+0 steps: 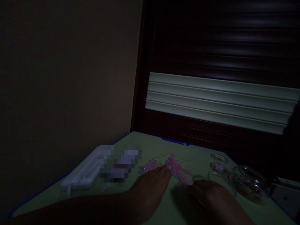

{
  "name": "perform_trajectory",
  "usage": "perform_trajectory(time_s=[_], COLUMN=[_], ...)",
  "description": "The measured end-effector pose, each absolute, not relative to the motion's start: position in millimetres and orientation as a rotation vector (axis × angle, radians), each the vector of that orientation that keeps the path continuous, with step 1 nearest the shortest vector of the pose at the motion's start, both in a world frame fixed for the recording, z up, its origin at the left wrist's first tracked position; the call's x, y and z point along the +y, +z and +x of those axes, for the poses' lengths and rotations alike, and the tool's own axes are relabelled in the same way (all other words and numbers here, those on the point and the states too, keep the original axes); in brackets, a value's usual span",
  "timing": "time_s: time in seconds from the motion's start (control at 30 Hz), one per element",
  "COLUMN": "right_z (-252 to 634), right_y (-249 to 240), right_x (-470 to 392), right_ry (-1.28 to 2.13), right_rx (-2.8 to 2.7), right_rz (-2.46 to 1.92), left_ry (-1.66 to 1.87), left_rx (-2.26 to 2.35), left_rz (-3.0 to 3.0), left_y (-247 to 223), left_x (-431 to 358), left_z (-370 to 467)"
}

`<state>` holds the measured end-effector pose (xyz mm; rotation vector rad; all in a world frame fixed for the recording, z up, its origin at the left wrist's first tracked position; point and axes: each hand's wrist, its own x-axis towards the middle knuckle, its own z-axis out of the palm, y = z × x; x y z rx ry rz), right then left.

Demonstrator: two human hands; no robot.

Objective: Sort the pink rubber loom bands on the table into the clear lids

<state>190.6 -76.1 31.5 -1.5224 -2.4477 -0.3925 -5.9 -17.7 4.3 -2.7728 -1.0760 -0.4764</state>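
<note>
A loose pile of small pink and pale elastic bands lies spread over the middle of the table. My left hand rests palm down at the near edge of this pile, its fingers stretched out close together and touching the bands. To the right of the pile, my right hand is low over the table with its fingers curled. A clear round rim shows just behind those fingers; what they hold, if anything, is hidden in the dark.
On the right lies a clear jar with coloured bands. Small round clear containers stand behind my right hand. A white power strip and a blurred-out object are on the left. The green tabletop meets wall and shutter.
</note>
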Motion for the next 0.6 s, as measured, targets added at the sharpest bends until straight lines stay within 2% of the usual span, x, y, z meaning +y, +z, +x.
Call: perform_trajectory(time_s=[0.3,0.6], right_z=[189.7,190.5], right_y=[43.6,44.0], right_x=[-81.4,-82.3], right_ry=[-0.333,-0.349], right_rx=[-2.440,-2.417], right_rz=[-1.605,-1.565], left_ry=[-1.108,-1.482], left_rx=[-1.250,-1.245], left_rz=[-3.153,-3.442], left_y=[4.1,1.3], left_x=[-14.3,-12.7], left_z=[2.2,6.9])
